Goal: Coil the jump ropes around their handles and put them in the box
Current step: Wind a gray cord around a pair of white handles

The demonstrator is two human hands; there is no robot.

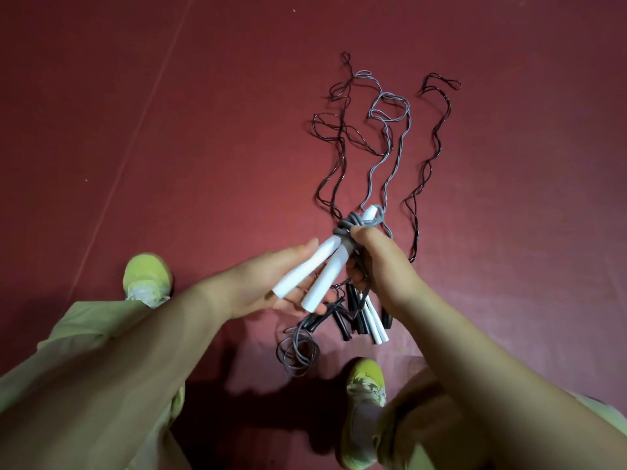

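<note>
Cradling two white tapered plastic handles [314,266] on left hand's [271,283] flat fingers mid-scene, right hand [373,256] clamped round grey cord wraps [349,225]: wind snugly, overlapping neatly toward far ends.

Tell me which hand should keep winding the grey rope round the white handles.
The right hand. Its fingers already pinch the grey rope where it wraps the upper end of the white handles. The left hand lies under the handles, supporting them, so it seems better left steadying.
</note>
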